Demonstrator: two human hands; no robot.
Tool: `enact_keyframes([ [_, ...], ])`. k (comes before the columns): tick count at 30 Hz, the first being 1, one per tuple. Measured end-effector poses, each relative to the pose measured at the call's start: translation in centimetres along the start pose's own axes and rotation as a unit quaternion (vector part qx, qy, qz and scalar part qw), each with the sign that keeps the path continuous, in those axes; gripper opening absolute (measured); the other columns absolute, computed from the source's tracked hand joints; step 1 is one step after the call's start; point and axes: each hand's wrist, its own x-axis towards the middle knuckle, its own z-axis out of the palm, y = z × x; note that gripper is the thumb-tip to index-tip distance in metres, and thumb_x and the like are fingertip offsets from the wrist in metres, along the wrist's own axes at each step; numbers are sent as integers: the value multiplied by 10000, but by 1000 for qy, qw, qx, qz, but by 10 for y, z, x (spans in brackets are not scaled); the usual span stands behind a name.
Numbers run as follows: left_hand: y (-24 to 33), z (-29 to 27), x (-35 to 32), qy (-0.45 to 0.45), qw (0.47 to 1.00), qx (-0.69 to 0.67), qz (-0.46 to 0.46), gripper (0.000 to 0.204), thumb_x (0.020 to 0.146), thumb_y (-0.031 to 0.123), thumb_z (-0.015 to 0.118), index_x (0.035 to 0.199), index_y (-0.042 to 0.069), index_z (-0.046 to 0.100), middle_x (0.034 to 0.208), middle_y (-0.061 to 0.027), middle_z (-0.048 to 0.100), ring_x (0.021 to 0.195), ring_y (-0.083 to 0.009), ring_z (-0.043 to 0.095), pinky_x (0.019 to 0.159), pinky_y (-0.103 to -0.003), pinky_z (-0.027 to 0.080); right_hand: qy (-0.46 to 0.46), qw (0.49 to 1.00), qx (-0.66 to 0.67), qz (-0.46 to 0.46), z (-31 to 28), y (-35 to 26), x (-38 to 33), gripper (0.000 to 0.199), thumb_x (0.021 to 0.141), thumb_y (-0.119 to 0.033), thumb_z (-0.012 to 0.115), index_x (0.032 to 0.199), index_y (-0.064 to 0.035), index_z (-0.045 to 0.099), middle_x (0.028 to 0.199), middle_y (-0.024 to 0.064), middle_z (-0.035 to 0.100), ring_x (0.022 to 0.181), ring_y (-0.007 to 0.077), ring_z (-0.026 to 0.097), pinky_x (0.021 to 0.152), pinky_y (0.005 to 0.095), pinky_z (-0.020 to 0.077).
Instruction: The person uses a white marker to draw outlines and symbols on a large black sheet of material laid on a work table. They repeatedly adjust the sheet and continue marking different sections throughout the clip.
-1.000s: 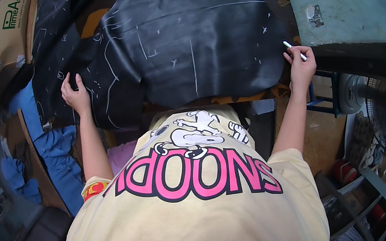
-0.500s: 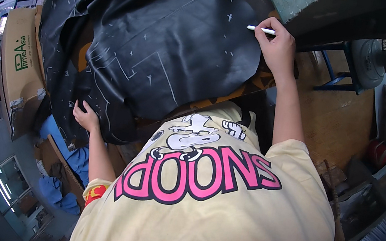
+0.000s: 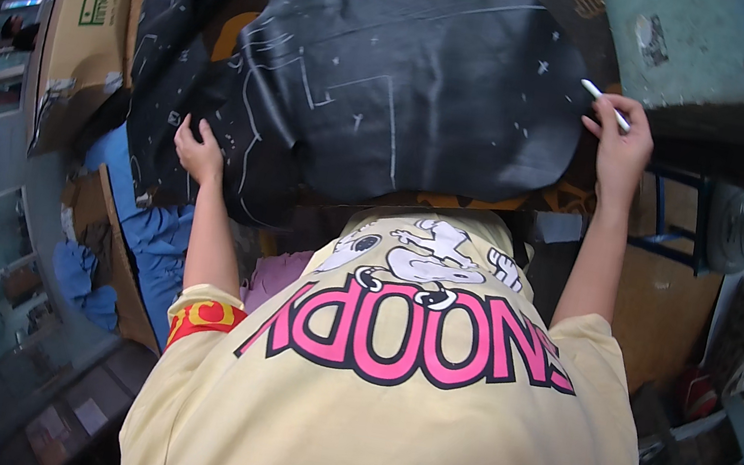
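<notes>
On the table, my right hand point(image 3: 620, 155), fingers pinched on the white marker point(image 3: 604, 104), has dropped back to the black sheet's point(image 3: 413, 93) right edge; my left hand point(image 3: 198, 150) presses flat, so marking continues.

Right hand point(image 3: 620, 150) with white marker point(image 3: 604, 104) slid right, off the black sheet point(image 3: 396, 81)

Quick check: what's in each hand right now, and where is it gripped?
Right hand pinches a white marking pen near its lower end. Left hand holds nothing, resting on the black sheet.
</notes>
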Motion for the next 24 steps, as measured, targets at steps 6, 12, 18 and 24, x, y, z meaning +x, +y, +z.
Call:
enact_keyframes([
  [6, 18, -9, -2, 10, 999, -36, -5, 365, 948, 282, 608, 1257, 88, 639, 1255, -153, 633, 1163, -348, 595, 999, -443, 457, 9, 998, -30, 60, 8, -3, 24, 333, 1035, -281, 570, 1207, -9, 657, 1116, 63, 666, 1079, 138, 621, 960, 329, 511],
  [12, -34, -18, 9, 90, 973, -165, -135, 321, 922, 184, 625, 1219, 69, 667, 1125, -147, 702, 1077, -309, 644, 983, -403, 466, -84, 966, -242, 28, 28, 6, 60, 398, 1007, -371, 603, 939, 6, 711, 854, 1, 616, 874, 87, 533, 807, 248, 416],
  [18, -145, -26, 10, 75, 925, -96, -360, 477, 848, 357, 720, 1239, 88, 671, 1285, -199, 623, 1230, -361, 549, 1051, -436, 418, -89, 970, -181, 135, 19, -9, 32, 371, 996, -351, 623, 858, -14, 698, 813, -23, 590, 794, 78, 491, 757, 228, 381],
  [24, -207, -25, 41, 68, 806, -296, -508, 384, 833, 323, 767, 1066, 34, 669, 1062, -130, 668, 859, -225, 673, 718, -316, 541, -66, 971, -192, 124, 5, -21, -11, 382, 980, -358, 646, 798, -23, 665, 833, -3, 613, 816, 93, 523, 780, 237, 396],
])
